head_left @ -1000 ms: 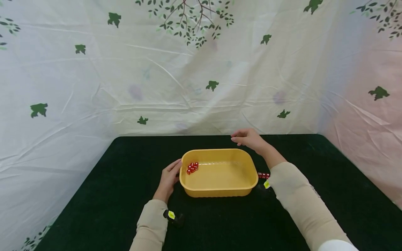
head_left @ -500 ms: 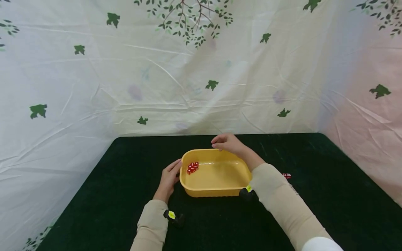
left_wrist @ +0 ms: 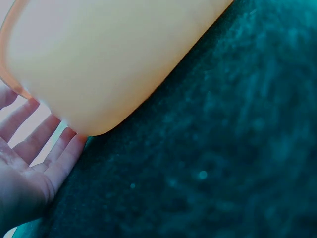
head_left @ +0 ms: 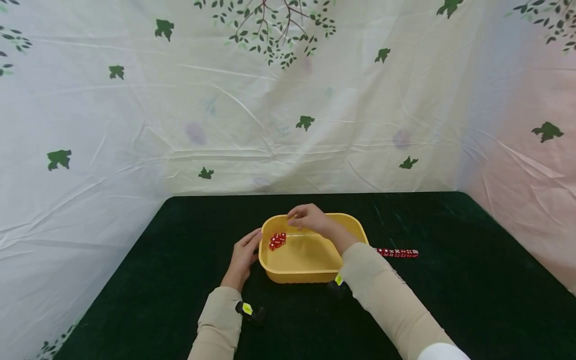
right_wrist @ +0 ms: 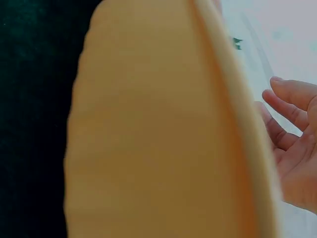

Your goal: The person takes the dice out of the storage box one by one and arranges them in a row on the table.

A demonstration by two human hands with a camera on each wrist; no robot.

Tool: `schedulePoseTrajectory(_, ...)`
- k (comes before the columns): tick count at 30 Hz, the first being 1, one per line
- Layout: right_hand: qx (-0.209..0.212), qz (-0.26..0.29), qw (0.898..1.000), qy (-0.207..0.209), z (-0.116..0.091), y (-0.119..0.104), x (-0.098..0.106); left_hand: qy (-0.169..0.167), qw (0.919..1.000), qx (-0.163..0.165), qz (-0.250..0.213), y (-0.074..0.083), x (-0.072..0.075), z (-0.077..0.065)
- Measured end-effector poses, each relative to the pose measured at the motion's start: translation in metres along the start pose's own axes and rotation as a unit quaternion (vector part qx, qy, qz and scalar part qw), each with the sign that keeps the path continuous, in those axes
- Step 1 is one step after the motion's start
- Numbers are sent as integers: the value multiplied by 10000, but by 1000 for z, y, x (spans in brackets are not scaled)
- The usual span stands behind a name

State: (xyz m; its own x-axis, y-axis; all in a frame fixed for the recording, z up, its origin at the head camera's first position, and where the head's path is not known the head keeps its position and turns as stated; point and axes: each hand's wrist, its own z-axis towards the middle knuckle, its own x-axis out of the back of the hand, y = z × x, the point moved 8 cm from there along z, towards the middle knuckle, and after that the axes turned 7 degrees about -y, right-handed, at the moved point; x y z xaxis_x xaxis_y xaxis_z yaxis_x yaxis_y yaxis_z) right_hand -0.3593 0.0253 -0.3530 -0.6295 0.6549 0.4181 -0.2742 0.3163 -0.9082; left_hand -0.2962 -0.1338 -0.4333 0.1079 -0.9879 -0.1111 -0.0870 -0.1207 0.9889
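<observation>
A yellow plastic tub (head_left: 310,276) stands on the dark green tabletop. My left hand (head_left: 241,260) rests on its left end; in the left wrist view, straight spread fingers (left_wrist: 64,156) touch the tub's outer wall (left_wrist: 109,69). A small cluster of red dice (head_left: 277,241) with white dots lies inside at the left. Over the back of the tub hovers my right hand (head_left: 310,220), to the right of these dice. Thumb and fingers look loosely bent and apart in the right wrist view, with nothing between them. To the tub's right, a row of red dice (head_left: 398,253) is partly covered by the right sleeve.
The dark green cloth (head_left: 180,240) covers the table, whose back edge meets a pale hanging curtain (head_left: 252,125) with leaf prints. Each wrist carries a small black camera (head_left: 256,315). The right forearm (head_left: 382,290) crosses the tub's front right corner.
My right hand has moved left and down from behind the tub's right part to over its inside. More of the dice row shows past the sleeve. The left hand stays put.
</observation>
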Motion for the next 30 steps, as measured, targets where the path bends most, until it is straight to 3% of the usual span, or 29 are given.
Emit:
schedulePoseTrajectory(18, -383, -5, 9992, -104, 12, 21, -31, -35, 10000, -27, 2, 0, 0, -1)
schedulePoseTrajectory(30, -724, -313, 9969, 25, 16, 34, -37, -6, 10000, -33, 50, -1, 0, -1)
